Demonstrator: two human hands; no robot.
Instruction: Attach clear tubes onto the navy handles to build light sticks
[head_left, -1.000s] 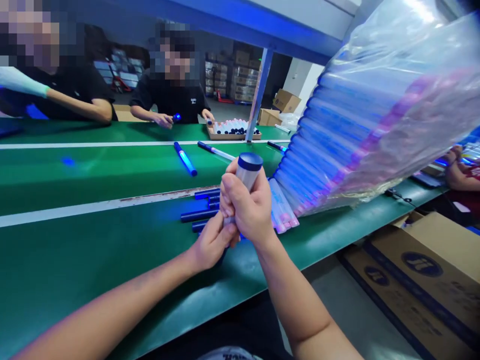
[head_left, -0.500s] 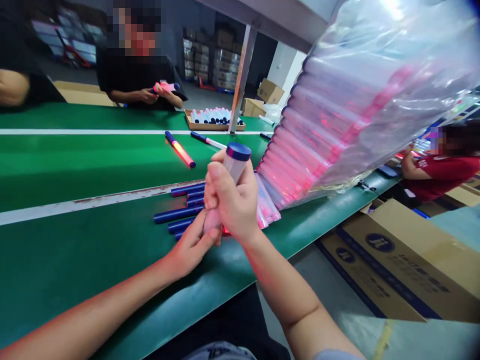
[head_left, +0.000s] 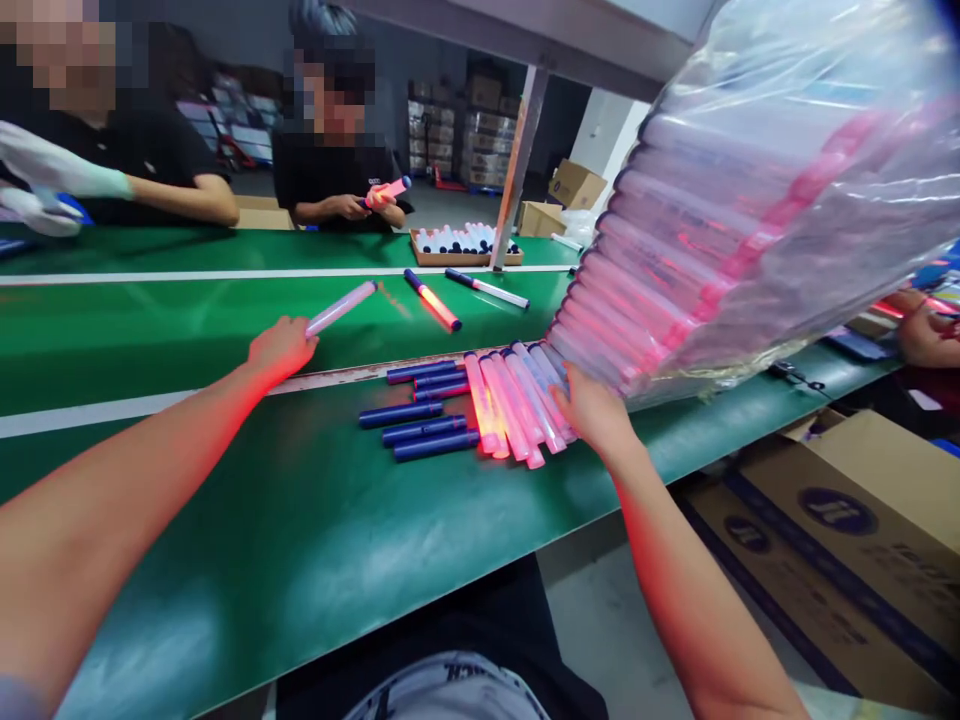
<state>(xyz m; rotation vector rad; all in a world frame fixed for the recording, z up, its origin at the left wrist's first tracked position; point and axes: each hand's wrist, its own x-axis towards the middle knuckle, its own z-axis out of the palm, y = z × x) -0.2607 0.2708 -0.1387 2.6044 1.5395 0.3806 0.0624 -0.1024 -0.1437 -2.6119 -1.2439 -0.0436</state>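
Note:
Stretched out over the green belt, my left hand [head_left: 283, 350] is closed around the lower end of a translucent light stick [head_left: 341, 307], its dark-tipped end pointing away to the right. My right hand [head_left: 596, 408] is at the right end of a row of pinkish translucent tubes [head_left: 517, 400], thumb and forefinger apart. Its other fingers are partly hidden, and I see nothing gripped in it. Left of the tubes lie several dark blue handles [head_left: 412, 413]. Some of the tubes glow red.
A large clear plastic bag [head_left: 697, 250] full of tubes leans over the work surface at right. On the far belt lie a lit stick [head_left: 433, 300] and a white one [head_left: 491, 289]. A tray [head_left: 466, 257] holds more sticks. Co-workers sit opposite; cartons [head_left: 810, 560] stand lower right.
My hands, together on one upright stick before, have parted. The left has carried a stick leftward over the belt; the right has moved to the tubes beside the bag. The view has shifted left.

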